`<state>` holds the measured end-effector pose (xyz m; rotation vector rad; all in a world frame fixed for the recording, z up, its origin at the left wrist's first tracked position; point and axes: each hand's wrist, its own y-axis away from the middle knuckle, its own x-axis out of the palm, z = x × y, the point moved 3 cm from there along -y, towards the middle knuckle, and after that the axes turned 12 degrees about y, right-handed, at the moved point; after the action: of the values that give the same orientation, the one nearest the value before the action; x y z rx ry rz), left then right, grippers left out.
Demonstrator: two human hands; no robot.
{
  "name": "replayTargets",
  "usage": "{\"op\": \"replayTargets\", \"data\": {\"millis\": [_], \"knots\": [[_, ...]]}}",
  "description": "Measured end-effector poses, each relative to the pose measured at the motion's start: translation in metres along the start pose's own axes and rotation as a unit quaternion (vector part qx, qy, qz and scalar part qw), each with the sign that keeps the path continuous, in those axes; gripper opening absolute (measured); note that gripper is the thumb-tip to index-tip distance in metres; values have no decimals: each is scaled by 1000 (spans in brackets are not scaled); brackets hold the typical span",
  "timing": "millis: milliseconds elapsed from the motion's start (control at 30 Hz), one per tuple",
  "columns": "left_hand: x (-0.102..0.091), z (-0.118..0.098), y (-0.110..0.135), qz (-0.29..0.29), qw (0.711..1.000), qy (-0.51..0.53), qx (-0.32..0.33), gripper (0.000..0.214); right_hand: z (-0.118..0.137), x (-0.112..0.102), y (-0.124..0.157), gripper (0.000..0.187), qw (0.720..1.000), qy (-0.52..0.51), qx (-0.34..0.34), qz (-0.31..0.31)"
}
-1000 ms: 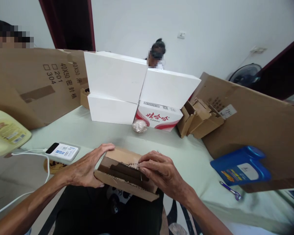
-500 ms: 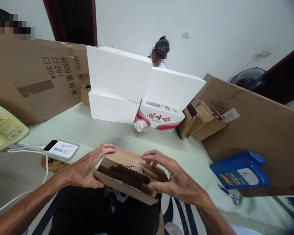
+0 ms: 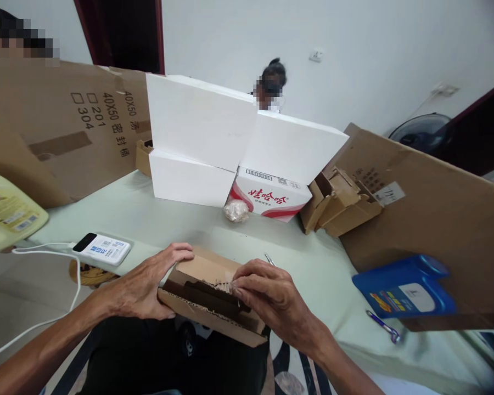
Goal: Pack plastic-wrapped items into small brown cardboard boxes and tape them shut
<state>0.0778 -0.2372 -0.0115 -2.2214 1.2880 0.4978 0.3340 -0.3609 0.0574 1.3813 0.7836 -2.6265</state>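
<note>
A small brown cardboard box (image 3: 214,329) with torn, ragged edges rests at the table's near edge, above my lap. My left hand (image 3: 148,285) is wrapped round its left end, thumb on the near side and fingers on the far side. At the box's middle, the fingertips of my right hand (image 3: 267,296) pinch a strip of clear tape (image 3: 225,286) on the torn cardboard. My right palm hides part of the box's right end. Beyond that hand, a thin silvery tip (image 3: 269,258) pokes out; the rest is hidden. A crumpled clear ball (image 3: 236,210) lies farther back.
White boxes (image 3: 197,120) and a red-and-white carton (image 3: 267,195) stand behind. On the left are a phone-like device (image 3: 102,248) with a cable and a yellow jug (image 3: 12,214). A blue bottle (image 3: 407,288) and purple pen-like tool (image 3: 382,326) lie right. Two people sit beyond.
My right hand has left the box's right end and moved left to its middle, its fingers closing on the clear tape. My left hand keeps its hold.
</note>
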Motion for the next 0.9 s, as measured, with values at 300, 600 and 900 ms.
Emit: {"op": "replayTargets", "data": {"millis": [300, 600, 900], "knots": [[0, -2, 1, -3, 1000, -1, 11, 103, -17, 7, 5, 24, 948, -224, 222, 39], [1, 3, 5, 0, 1000, 0, 6, 104, -28, 12, 4, 27, 900, -342, 269, 21], [4, 8, 8, -15, 1000, 2, 8, 104, -32, 6, -2, 33, 866, -409, 287, 6]]}}
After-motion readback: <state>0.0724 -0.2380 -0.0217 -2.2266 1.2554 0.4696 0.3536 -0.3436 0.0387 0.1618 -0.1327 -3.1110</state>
